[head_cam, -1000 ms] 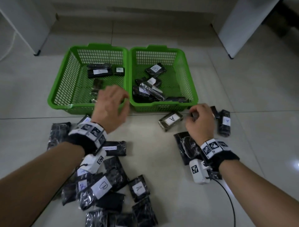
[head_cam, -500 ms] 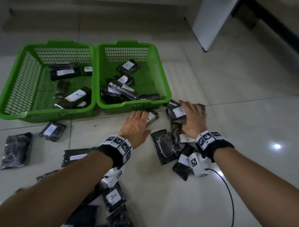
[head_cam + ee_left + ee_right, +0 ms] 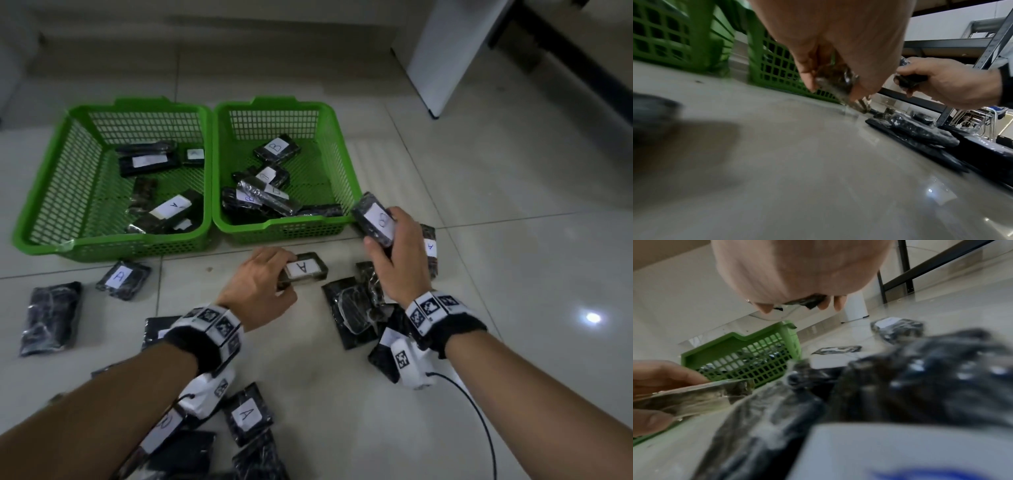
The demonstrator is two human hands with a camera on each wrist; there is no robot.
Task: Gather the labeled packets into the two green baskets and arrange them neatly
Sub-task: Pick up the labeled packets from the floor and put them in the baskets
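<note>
- Left hand (image 3: pixel 262 287) sits at the centre of the head view, thumb and fingers pinched on the near end of the packet marked A (image 3: pixel 303 270), which lies low over the floor (image 3: pixel 513 240) just in front of the two baskets; my left wrist view shows the fingertips (image 3: pixel 807 81) clamped on its crinkled edge.
- Right hand (image 3: pixel 399 260), right of centre, is curled round a dark packet with a round letter (image 3: pixel 375 219), lifted and tilted beside the near right corner of the right green basket (image 3: pixel 346 164).
- My right wrist view shows only a scrap of that packet between the fingertips; the rest is blurred.
- The left green basket (image 3: pixel 51 192) sits upper left, touching the right one side by side. It holds several packets, one marked A (image 3: pixel 171 207) near its front.
- The right basket holds a loose pile, with a packet marked B (image 3: pixel 276 148) toward the back.
- On the floor under my right wrist I see a heap of dark packets (image 3: pixel 356 308), overlapping one another.
- Left of centre lies another A packet (image 3: pixel 122 278) just in front of the left basket, with an unlabelled dark packet (image 3: pixel 49 317) beside it at the left edge.
- At the bottom centre, more packets lie in a cluster, one marked A (image 3: pixel 247 414) face up.
- A black cable (image 3: pixel 479 411) trails from my right wrist unit toward the bottom edge.
</note>
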